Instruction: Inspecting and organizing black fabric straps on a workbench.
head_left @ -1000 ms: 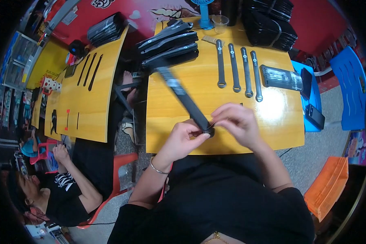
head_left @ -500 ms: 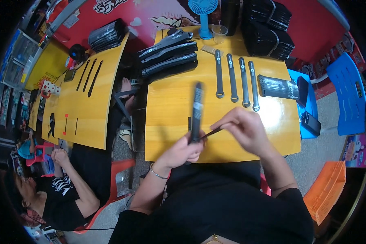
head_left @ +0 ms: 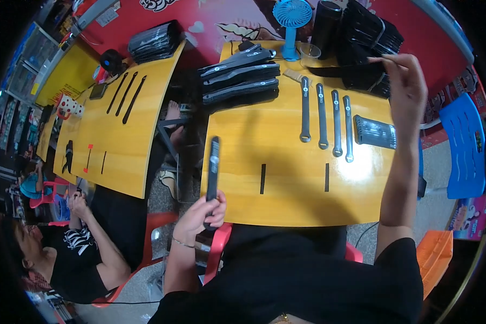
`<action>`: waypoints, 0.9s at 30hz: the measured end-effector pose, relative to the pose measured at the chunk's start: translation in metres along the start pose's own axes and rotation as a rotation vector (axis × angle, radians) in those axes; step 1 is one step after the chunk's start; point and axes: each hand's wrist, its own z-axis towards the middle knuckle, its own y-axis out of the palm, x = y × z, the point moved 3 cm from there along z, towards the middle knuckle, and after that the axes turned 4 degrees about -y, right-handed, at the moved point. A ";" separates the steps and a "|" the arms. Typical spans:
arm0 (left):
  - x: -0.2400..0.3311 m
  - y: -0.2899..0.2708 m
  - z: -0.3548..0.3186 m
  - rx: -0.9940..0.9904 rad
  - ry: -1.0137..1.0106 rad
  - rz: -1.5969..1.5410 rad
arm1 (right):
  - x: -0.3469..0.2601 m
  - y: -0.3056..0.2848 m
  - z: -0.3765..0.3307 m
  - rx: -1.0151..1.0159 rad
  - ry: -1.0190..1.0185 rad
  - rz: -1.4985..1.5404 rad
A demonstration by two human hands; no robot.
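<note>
While a black strap [head_left: 214,167] is gripped upright in the curled left hand [head_left: 198,216], and a dark strip [head_left: 335,71] is pinched by the right hand [head_left: 407,81] near the packs [head_left: 370,24], the cup [head_left: 310,52] could be toppled if the strip is swept leftward.

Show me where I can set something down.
The table is bare between the two dark strips, and from the left strip back to the stacked black packs. Crowded: back and right, with fan, four flat straps and piled bundles.

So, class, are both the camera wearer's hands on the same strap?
No: the left hand grips a black strap, while the right hand holds a separate black strip.
</note>
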 end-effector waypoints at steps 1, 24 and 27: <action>0.006 0.003 0.001 -0.013 0.156 -0.186 | 0.010 0.015 0.000 -0.026 -0.036 -0.061; 0.026 0.035 0.055 -0.018 0.483 -0.050 | 0.044 0.165 -0.123 -0.653 -0.143 -0.463; 0.031 0.049 0.062 0.019 0.514 -0.066 | 0.029 0.159 -0.126 -0.718 -0.051 -0.329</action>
